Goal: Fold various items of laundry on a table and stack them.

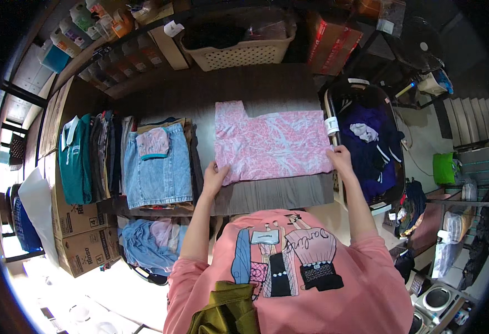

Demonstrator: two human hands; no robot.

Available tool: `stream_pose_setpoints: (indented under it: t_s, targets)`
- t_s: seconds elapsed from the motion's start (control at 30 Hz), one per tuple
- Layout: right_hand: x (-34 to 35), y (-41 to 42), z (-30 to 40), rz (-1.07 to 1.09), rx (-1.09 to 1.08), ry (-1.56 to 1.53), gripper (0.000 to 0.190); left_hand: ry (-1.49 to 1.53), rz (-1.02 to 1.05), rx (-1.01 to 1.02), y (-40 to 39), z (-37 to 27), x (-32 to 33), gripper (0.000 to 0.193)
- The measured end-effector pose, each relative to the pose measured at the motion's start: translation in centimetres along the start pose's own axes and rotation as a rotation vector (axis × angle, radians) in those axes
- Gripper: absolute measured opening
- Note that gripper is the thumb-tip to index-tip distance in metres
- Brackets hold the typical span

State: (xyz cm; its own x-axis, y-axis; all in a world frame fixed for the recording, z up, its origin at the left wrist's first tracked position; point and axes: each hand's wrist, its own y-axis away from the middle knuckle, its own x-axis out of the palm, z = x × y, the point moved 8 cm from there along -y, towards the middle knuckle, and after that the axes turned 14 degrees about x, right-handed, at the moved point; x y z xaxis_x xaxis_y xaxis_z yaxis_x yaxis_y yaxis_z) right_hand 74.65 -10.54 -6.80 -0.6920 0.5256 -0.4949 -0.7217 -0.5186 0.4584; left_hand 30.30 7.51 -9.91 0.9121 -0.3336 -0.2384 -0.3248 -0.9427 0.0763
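Spread flat on the dark wood table (265, 194) lies a pink garment (273, 144) with a pale branching print, one flap of it jutting up at its top left. My left hand (215, 179) pinches its lower left corner between thumb and fingers. At the lower right corner, my right hand (341, 160) grips the cloth edge. Left of the garment, a folded light-blue denim piece (158, 175) tops a stack of clothes. A small pink folded item with a teal edge (153, 143) rests on the denim.
Upright folded clothes, with a green shirt (76, 163) foremost, stand at the left. A dark basket of laundry (367, 142) adjoins the table's right side. Behind is a beige perforated basket (240, 54). Cardboard boxes (83, 234) and a basket of blue cloth (150, 244) sit lower left.
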Motion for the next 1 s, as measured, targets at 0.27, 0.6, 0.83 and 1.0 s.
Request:
stream_pose_setpoints:
  t_s: [0.27, 0.6, 0.83, 1.0]
  targets:
    - [-0.4, 5.6, 1.3, -0.237, -0.233, 0.114, 0.021, -0.48, -0.048, 0.082, 4.5, -6.8, -2.7, 0.052]
    - [3.7, 7.6, 6.0, -0.292, -0.613, 0.716, 0.036, -0.766, -0.174, 0.504, 1.8, -7.9, -1.3, 0.042]
    - [8.4, 0.9, 11.2, -0.279, -0.806, 0.955, 0.032, -0.45, -0.129, -0.086, -10.5, -0.9, -1.1, 0.06]
    - [7.1, 1.2, 12.2, -0.186, -0.768, 0.964, 0.027, 0.089, -0.089, -0.066, -10.5, -3.3, -0.7, 0.021]
